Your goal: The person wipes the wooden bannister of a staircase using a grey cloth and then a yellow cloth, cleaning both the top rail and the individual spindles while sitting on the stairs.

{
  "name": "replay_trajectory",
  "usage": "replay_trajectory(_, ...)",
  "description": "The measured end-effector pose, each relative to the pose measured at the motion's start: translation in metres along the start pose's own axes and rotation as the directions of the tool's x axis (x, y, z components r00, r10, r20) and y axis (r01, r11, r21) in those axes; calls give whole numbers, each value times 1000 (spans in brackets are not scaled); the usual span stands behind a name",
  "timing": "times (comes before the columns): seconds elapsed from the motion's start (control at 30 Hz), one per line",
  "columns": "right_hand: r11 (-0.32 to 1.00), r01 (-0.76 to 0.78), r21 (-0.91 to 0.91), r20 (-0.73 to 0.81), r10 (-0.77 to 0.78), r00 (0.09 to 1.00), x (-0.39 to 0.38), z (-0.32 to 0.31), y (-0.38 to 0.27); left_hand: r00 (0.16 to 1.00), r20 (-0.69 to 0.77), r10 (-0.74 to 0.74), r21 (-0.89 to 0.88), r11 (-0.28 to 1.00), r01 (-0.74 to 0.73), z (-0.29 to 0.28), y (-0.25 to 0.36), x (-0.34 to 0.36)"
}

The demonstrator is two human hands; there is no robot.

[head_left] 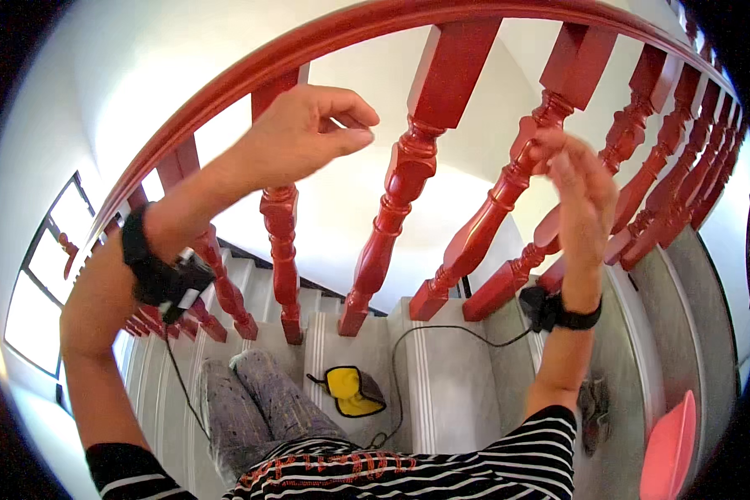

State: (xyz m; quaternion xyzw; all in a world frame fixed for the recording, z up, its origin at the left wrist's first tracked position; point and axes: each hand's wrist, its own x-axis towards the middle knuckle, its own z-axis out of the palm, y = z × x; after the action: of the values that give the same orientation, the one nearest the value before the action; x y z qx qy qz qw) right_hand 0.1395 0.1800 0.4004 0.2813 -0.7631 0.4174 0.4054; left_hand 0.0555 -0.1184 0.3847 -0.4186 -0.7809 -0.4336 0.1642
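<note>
My left hand [312, 133] is raised in front of the red wooden railing. Its fingers are loosely bent, with a gap between thumb and forefinger and nothing visible in them. My right hand [582, 173] is lifted to the right, overlapping a turned red baluster [493, 204] in the view. Its fingers are bent and smeared, so whether they touch the wood or hold anything is unclear. Below, a folded yellow and dark grey cloth [354, 390] with black edging and a loop lies on a grey step, beside my legs.
A curved red handrail [350, 32] sweeps over several balusters. Grey stair treads [450, 367] with white stripes surround me. Each wrist wears a black strap with a small device, and a black cable [398, 350] trails below. A dark shoe [593, 410] and a pink object [669, 450] are at right.
</note>
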Motion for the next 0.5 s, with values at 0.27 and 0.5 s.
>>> replay_trajectory(0.27,997,55,-47,158,-47,986,10,31,12,816,506,-280,312,941,129,-94,-35,-115)
replay_trajectory(0.5,995,78,-69,253,-58,966,-6,60,27,652,270,-709,164,701,694,-131,5,-233)
